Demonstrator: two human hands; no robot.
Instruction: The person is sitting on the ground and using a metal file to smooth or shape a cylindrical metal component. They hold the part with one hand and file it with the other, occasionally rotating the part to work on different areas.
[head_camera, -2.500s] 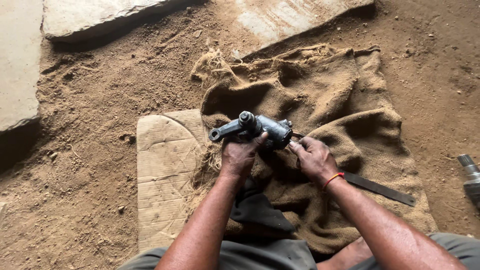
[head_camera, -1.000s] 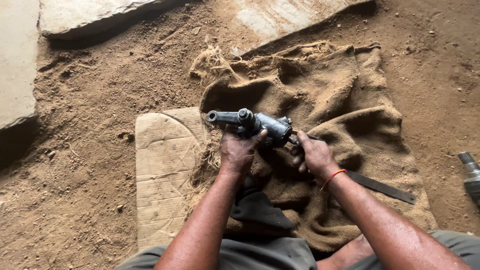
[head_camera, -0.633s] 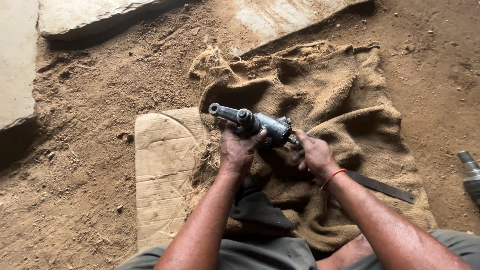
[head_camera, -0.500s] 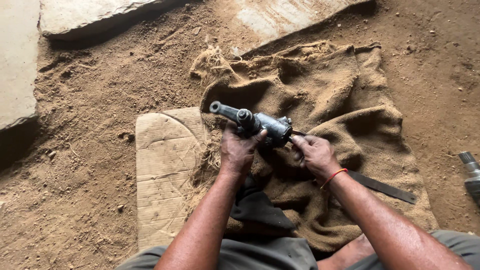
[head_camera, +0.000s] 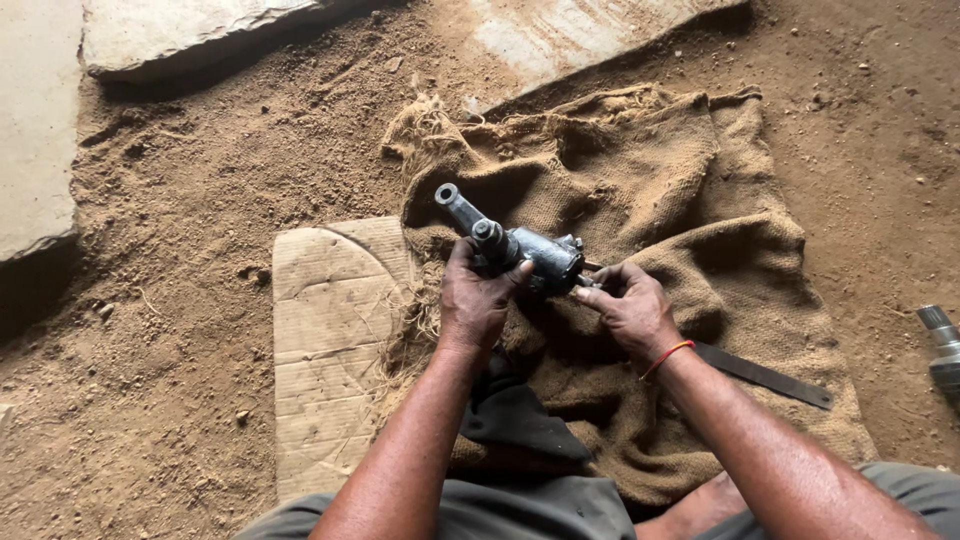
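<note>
- Trousers (head_camera: 520, 515) of grey cloth fill the bottom edge, with both bare forearms reaching forward from them.
- A dark rag (head_camera: 515, 420) lies between the forearms, on the near part of the sacking.
- The left hand (head_camera: 478, 305) wraps its fingers around the metal part (head_camera: 520, 250), thumb up against its side, holding it just above the sacking.
- The right hand (head_camera: 630, 310), a red thread on its wrist, pinches the right end of the metal part with narrow fingers; what lies between the fingertips is too small to tell.
- The metal part is a dark, greasy housing with a short shaft that sticks out up and to the left, ending in a round tip.
- A flat dark metal strip (head_camera: 765, 375) lies on the sacking, running out from under the right forearm.
- A sheet of cardboard (head_camera: 325, 340) lies on the dirt floor (head_camera: 180, 330), just left of the sacking and partly under it.
- The burlap sacking (head_camera: 680, 190) spreads rumpled beyond the hands.
- A grey metal shaft (head_camera: 940, 345) shows at the right edge.
- Stone slabs (head_camera: 200, 30) lie at the far side.
</note>
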